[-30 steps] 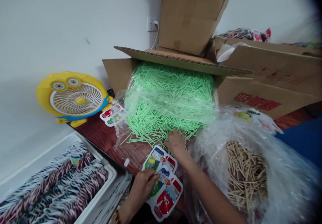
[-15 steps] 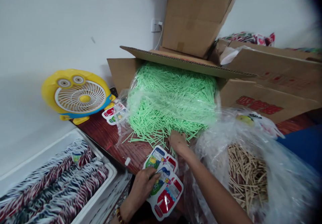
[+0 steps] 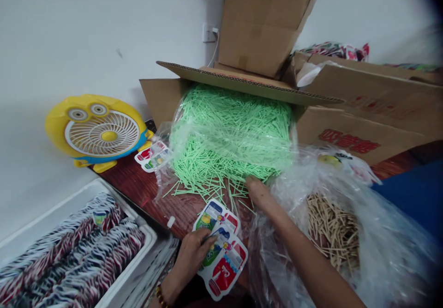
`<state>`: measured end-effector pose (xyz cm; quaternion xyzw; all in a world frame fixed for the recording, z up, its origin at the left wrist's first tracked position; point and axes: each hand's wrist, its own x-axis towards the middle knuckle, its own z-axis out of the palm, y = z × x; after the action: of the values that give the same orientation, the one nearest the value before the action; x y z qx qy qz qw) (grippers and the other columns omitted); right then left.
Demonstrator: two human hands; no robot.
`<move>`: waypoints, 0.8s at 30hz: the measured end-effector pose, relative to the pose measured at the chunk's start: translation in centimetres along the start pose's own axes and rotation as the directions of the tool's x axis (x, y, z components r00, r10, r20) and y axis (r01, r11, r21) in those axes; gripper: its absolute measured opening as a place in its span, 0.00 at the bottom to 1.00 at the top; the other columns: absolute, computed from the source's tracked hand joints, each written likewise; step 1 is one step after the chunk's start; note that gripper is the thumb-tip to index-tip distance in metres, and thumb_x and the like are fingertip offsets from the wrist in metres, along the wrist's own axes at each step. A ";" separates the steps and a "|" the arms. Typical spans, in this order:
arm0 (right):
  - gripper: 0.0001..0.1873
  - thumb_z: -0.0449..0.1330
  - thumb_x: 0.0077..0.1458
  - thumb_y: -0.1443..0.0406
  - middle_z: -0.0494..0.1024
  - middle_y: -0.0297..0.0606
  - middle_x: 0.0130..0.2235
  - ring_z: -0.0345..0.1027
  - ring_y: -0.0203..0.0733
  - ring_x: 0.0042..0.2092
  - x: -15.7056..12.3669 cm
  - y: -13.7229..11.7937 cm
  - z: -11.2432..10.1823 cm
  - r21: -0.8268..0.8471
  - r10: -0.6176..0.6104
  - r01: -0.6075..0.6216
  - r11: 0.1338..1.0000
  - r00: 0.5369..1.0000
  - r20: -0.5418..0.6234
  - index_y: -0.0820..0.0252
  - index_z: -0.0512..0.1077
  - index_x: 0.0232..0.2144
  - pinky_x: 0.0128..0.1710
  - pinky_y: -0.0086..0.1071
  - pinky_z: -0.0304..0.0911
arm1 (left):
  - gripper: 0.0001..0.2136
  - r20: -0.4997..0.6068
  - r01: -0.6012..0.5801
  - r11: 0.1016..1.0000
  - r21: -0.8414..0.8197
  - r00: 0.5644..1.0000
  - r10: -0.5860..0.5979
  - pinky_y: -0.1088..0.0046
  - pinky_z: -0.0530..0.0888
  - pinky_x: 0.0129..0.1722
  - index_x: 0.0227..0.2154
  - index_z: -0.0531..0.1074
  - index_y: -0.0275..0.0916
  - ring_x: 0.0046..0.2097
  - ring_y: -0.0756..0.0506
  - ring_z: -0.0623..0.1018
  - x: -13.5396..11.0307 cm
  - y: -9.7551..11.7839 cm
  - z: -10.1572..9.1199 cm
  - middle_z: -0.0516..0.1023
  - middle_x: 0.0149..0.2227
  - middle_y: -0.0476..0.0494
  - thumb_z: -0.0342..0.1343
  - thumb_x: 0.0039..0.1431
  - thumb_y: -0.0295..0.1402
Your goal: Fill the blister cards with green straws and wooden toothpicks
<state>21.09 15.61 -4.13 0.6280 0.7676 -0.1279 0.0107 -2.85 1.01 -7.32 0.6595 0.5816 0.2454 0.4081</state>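
Note:
My left hand (image 3: 194,252) is closed on bottle-shaped packets (image 3: 226,264) printed with a red cola bottle and a green bottle. At least two overlap in a fan, thumb on top. My right hand (image 3: 258,192) reaches to the front edge of a big heap of thin green sticks (image 3: 231,132). Its fingers point into the heap and are hidden, so I cannot tell whether they hold any. The heap spills from a clear plastic bag inside an open cardboard box (image 3: 162,98) onto the dark red wooden table (image 3: 138,183).
A yellow and blue fan (image 3: 104,132) stands left, with another packet (image 3: 152,155) beside it. Below, a white foam box (image 3: 148,238) holds rows of packets. At right, a clear bag (image 3: 377,234) contains brown sticks (image 3: 334,229). Cardboard boxes (image 3: 360,128) stand behind.
My right hand has shifted slightly right along the front of the green heap, and some sticks near it lie differently. The left hand still holds the packets. The view has turned slightly.

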 end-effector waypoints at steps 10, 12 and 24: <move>0.14 0.49 0.57 0.72 0.69 0.57 0.48 0.59 0.55 0.52 0.4 -1.0 1.1 -0.047 -0.080 0.080 0.996 0.997 0.008 0.69 0.71 0.42 0.52 0.43 0.51 | 0.16 0.013 0.038 0.999 -0.018 0.999 -0.037 0.77 0.60 0.26 0.20 0.64 0.39 0.27 0.50 0.65 0.1 0.5 -0.2 0.65 0.22 0.51 0.48 0.60 0.40; 0.15 0.46 0.58 0.74 0.69 0.57 0.48 0.59 0.55 0.52 0.4 -1.5 1.5 -0.010 -0.080 0.080 0.997 0.997 -0.008 0.68 0.70 0.42 0.52 0.44 0.50 | 0.16 0.004 0.040 0.999 -0.024 0.999 -0.040 0.77 0.60 0.27 0.20 0.65 0.39 0.27 0.50 0.65 0.1 0.4 -0.1 0.65 0.22 0.52 0.48 0.60 0.40; 0.17 0.41 0.61 0.61 0.75 0.39 0.36 0.68 0.41 0.38 -1.3 0.3 2.8 0.655 0.097 0.058 0.753 0.975 -0.198 0.61 0.68 0.37 0.42 0.34 0.61 | 0.16 0.015 0.050 0.994 -0.101 0.999 -0.048 0.77 0.61 0.27 0.20 0.66 0.38 0.27 0.50 0.65 0.3 -0.2 0.0 0.64 0.22 0.52 0.50 0.60 0.41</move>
<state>21.22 13.81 -6.67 0.6098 0.6633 -0.3190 -0.2941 -2.90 1.24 -7.58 0.6250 0.5817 0.2605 0.4507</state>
